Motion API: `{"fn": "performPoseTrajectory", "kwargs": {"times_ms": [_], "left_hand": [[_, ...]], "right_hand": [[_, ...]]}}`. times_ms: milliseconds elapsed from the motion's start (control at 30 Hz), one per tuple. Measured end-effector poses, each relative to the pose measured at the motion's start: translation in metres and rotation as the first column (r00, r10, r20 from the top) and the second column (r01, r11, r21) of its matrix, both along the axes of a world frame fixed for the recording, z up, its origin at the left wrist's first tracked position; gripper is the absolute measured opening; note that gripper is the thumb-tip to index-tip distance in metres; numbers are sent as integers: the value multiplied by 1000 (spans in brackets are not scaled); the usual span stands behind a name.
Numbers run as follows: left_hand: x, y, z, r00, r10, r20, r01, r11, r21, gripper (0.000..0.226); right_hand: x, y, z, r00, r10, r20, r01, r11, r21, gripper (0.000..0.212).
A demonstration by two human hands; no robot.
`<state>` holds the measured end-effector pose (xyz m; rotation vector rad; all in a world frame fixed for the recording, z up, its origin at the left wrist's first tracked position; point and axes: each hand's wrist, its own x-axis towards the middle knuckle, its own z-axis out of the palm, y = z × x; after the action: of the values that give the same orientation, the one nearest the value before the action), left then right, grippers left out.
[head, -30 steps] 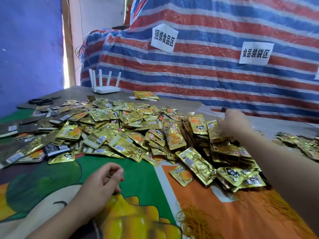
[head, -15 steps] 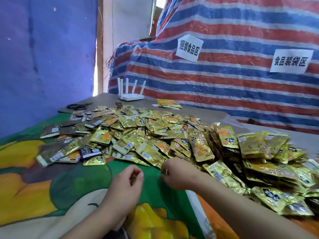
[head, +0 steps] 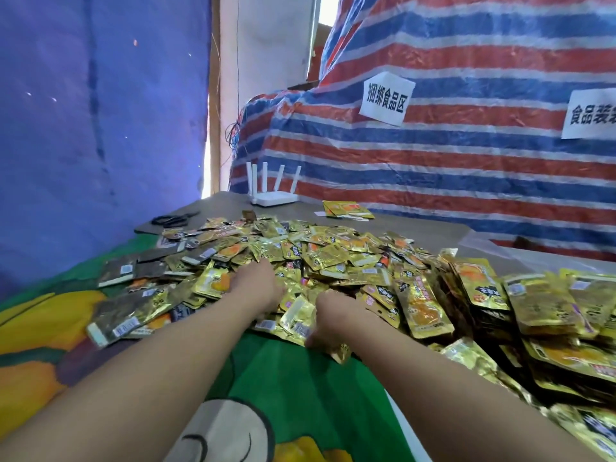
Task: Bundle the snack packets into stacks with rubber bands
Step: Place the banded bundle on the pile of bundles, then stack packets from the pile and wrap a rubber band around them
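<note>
Near the router [head: 274, 197], at the packet heap [head: 333, 258] | my left hand [head: 256, 281] and right hand [head: 328, 315] reach in, grips hidden | foil looks light, slippery: pinch flat edges.

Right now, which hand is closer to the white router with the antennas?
Left. The left hand lies in the packets below the router; the right hand is nearer the person and further right.

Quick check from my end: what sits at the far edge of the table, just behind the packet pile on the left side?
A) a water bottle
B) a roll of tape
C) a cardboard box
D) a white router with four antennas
D: a white router with four upright antennas stands on the grey table beyond the heap of gold snack packets, in front of the striped tarp.
</note>
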<state>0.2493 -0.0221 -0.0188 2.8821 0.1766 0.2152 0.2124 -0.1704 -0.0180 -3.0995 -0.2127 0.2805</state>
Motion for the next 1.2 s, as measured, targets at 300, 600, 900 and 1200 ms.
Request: {"fn": "performPoseTrajectory", "kwargs": {"times_ms": [300, 600, 900, 1200], "left_hand": [[-12, 15, 16, 982, -12, -191, 18, 999, 34, 50], [-43, 61, 38, 942, -297, -157, 331, 901, 280, 38], [47, 47, 92, 916, -388, -104, 402, 880, 255, 52], [104, 17, 58, 919, -240, -312, 321, 915, 244, 64]], "right_hand": [[-29, -1, -16, 995, -38, 88, 12, 961, 276, 58], [-34, -24, 16, 977, 176, -116, -114, 904, 412, 45], [87, -44, 90, 958, 282, 54, -277, 957, -89, 50], [154, -31, 62, 941, 340, 5, -336, 933, -130, 44]]}}
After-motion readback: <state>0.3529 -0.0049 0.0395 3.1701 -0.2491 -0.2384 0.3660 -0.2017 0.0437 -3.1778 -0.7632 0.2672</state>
